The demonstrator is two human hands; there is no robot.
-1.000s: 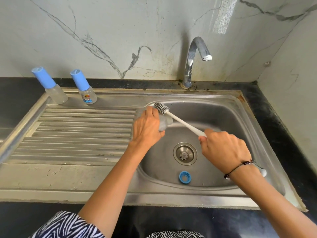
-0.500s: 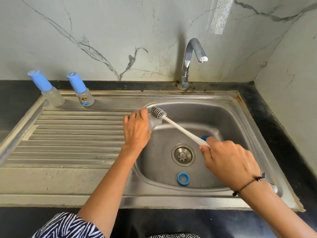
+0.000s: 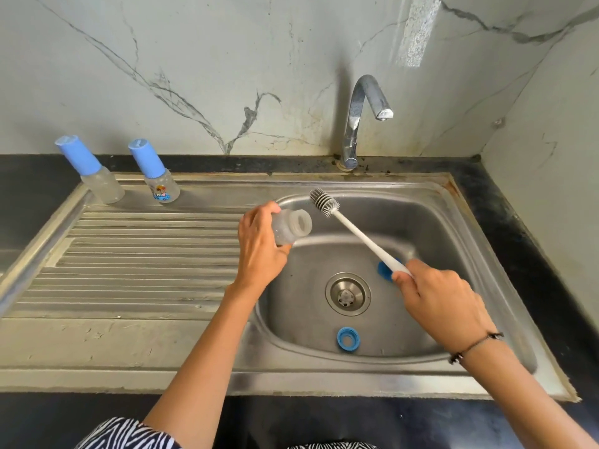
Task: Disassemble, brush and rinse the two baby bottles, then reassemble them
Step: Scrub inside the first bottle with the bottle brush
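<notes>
You will find no words, brand names or numbers that can be read anywhere here. The only marking is a small coloured picture print on the capped bottle (image 3: 161, 184) standing second from the left at the back of the drainboard (image 3: 146, 254), and it is too small and blurred for you to make out any lettering in it.

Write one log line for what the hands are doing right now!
left hand: holds open bottle | right hand: holds brush, bristles outside bottle | tap: off | blue ring: in sink
</notes>
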